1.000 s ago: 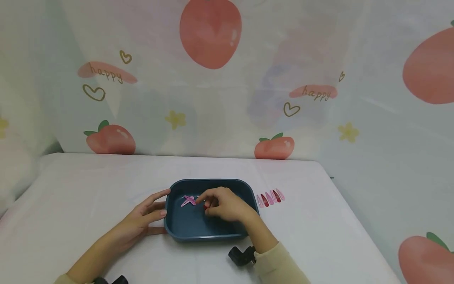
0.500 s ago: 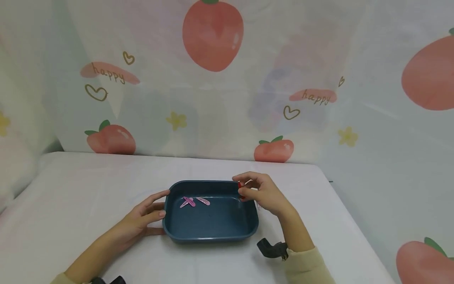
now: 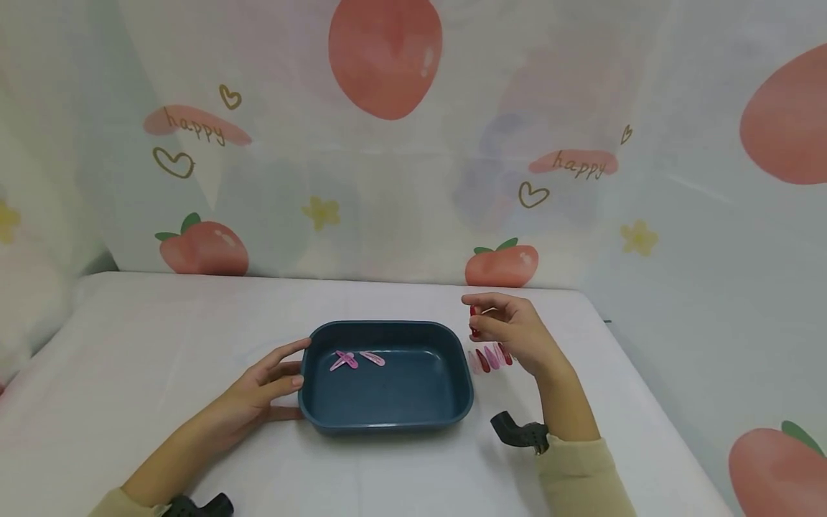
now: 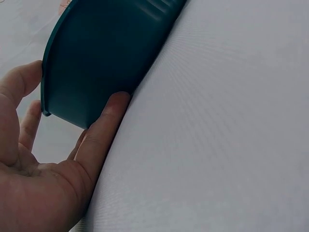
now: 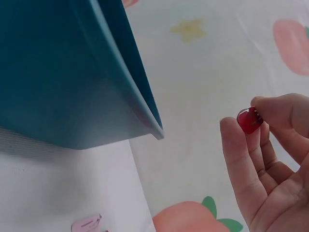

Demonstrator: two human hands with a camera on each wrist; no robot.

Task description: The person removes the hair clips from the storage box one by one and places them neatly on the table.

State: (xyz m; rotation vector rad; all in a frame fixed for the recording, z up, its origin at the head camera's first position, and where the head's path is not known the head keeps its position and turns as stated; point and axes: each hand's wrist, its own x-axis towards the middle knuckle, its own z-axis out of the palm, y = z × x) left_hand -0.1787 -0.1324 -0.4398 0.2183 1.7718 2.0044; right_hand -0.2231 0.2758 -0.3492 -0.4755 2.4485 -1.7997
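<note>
Now pinched between thumb and fingertips of the right hand (image 3: pixel 513 332): a red clip (image 3: pixel 474 321), held up off the table, just past the right rim of the tray (image 3: pixel 388 424), above a row of clips (image 3: pixel 491 357) lying beside that rim. Seen end-on from the right wrist (image 5: pixel 248 120), small and glossy, shape hard to make out. Inside the tray, three pink clips (image 3: pixel 357 358), two crossed, one beside them. Underneath, a white cloth (image 3: pixel 161 323) over the table; behind, a pale backdrop (image 3: pixel 413 179) printed with peaches, hearts, stars and "happy". Left hand (image 3: pixel 265 391) against the tray's left wall, fingers nearly straight and a little spread, thumb low at the base, index near the rim; from the left wrist (image 4: pixel 101 130), thumb tip touching the wall. Row of clips partly covered by the right hand, count unclear.
</note>
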